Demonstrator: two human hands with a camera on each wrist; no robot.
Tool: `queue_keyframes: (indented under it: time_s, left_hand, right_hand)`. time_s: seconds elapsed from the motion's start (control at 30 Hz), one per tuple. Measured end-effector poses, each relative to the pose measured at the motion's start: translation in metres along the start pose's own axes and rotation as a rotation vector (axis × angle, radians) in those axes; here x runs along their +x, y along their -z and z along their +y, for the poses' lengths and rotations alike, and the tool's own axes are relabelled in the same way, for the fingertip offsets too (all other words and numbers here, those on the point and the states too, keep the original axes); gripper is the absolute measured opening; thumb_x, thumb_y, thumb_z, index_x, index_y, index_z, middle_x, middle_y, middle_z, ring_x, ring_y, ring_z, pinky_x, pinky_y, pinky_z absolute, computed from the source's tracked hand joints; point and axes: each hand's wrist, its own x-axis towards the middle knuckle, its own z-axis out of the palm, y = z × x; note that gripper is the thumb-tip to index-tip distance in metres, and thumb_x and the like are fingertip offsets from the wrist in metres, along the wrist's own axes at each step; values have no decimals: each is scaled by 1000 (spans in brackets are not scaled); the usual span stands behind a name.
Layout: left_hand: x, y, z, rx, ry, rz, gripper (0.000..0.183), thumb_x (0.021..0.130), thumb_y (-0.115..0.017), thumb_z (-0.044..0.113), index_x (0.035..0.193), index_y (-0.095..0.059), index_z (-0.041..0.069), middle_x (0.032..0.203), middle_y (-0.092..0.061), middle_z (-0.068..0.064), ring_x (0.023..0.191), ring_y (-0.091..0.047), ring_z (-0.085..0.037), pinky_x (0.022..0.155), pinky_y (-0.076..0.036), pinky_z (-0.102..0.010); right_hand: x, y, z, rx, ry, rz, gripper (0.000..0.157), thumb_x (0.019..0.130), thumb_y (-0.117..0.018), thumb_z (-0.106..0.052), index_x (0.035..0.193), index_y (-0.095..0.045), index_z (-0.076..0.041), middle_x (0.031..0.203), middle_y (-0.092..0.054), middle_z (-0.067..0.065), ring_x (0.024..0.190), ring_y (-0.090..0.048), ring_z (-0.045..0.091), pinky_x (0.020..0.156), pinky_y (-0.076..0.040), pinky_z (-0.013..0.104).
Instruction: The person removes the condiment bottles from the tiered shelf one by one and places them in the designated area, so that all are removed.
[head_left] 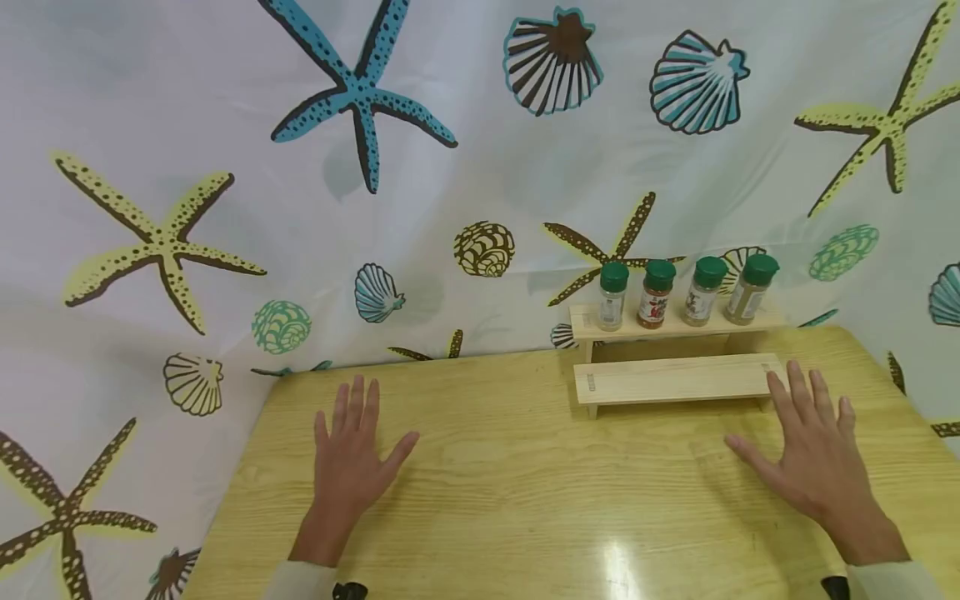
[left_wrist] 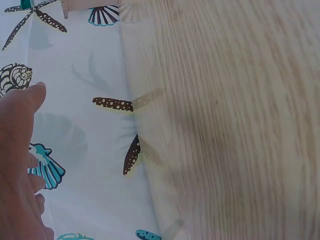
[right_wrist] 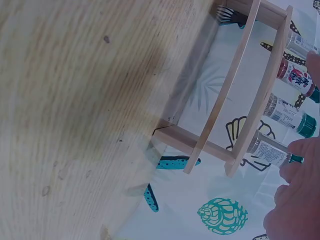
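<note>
Hands rest flat and spread on the pale wooden table (head_left: 525, 492): your left hand (head_left: 352, 454) at lower left of the frame, your right hand (head_left: 813, 454) at lower right, well apart, holding nothing. Your right fingertips (head_left: 795, 379) lie just beside the two-step light wooden rack (head_left: 667, 379), right of centre. Four green-capped spice jars (head_left: 678, 293) stand upright on its upper step.

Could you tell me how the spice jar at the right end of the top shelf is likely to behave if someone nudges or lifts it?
The jar at the right end stands tall and narrow on the wooden rack, so a sideways nudge would probably tip it. It looks round, so once down it may roll. It seems small and only partly filled, so likely light to lift; its smooth wall could be a little slippery.
</note>
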Motion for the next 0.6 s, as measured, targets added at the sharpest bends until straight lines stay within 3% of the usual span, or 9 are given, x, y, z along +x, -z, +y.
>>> queue_keyframes:
  time_s: [0.27, 0.6]
  left_hand:
    - [8, -8, 14, -96, 24, -45, 92, 88, -51, 62, 153, -13, 9, 160, -10, -14, 148, -8, -35, 112, -14, -65]
    - [17, -21, 35, -260, 20, -53, 91, 88, -57, 55, 153, -15, 7, 160, -13, -15, 147, -14, -36, 112, -21, -64]
  right_hand:
    - [5, 5, -3, 17, 10, 14, 94, 87, -58, -55, 153, -11, -6, 159, -4, 20, 147, 2, 39, 105, -9, 74]
    - [15, 8, -4, 130, 2, -3, 93, 89, -60, -48, 154, -7, -8, 159, -3, 22, 145, -4, 44, 109, -13, 70]
